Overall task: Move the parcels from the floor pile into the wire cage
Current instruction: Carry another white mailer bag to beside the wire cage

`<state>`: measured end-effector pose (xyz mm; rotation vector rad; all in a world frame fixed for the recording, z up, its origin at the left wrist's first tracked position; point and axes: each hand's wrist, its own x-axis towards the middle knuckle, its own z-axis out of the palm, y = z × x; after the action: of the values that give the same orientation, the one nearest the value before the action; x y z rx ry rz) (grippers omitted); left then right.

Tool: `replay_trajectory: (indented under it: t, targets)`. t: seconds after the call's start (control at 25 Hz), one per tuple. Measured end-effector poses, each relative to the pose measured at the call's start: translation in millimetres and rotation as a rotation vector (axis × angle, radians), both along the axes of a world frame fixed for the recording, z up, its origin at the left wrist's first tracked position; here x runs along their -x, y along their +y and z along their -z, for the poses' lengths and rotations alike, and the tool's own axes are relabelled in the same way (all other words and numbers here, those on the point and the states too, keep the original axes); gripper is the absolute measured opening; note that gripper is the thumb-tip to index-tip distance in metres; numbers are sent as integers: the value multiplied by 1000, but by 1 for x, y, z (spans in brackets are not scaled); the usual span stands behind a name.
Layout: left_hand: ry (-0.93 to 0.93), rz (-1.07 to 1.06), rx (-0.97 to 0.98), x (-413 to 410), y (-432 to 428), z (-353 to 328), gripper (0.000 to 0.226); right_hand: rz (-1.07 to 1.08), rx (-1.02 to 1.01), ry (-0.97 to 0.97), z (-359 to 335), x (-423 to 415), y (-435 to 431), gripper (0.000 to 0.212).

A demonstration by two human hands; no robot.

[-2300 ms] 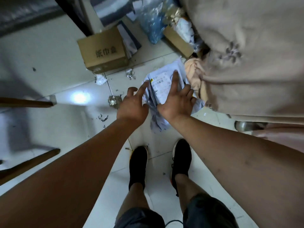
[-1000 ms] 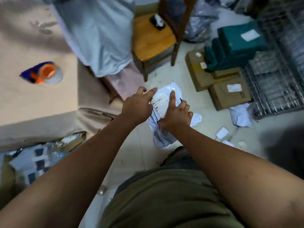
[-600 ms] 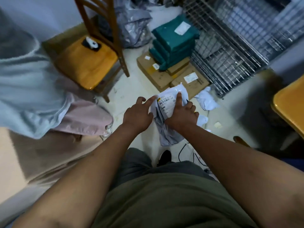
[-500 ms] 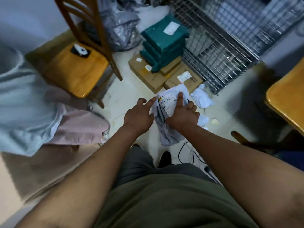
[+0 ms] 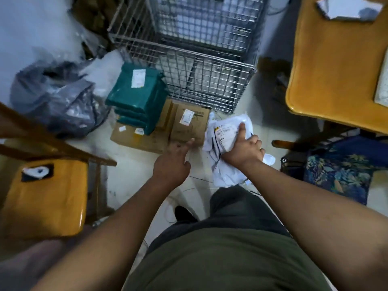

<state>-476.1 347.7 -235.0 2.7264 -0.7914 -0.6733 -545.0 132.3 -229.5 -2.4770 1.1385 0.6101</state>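
Crowding pale floor [image 5: 130, 177]: wire cage [image 5: 201, 59], cardboard boxes [image 5: 189, 131], chair [image 5: 46, 198].

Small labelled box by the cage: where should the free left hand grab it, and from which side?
Probably its near edge, coming from the person's side. The box lies flat on the floor with the cage behind it, another carton tight on its left and the white mailer in the right hand on its right. Only the near edge is open, closest to the left hand.
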Motion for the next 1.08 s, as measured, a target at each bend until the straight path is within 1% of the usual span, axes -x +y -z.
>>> replay_trajectory:
  t: [0.12,0.28,0.44,0.56,0.76,0.92,1.08]
  targets:
    - [-3,89,-40,-35,-26,9,73,93,11,-21,9,-20,-14,121]
    - [4,160,-66,-77,-71,26,65,138,6,-38,35,-52,-25,120]
    - [75,128,-90,-131,-109,50,66,167,-26,-37,72,-101,-42,120]
    - [102,91,-87,-166,-116,75,69,172,-52,-41,105,-140,-48,120]
    - [115,35,-115,-223,-95,148,74,194,-155,-22,185,-206,-34,119]
    - [115,29,-181,-255,-58,213,71,151,-169,-19,246,-245,3,119]
    - [131,36,-237,-289,-18,265,65,94,-140,2,301,-277,48,119]
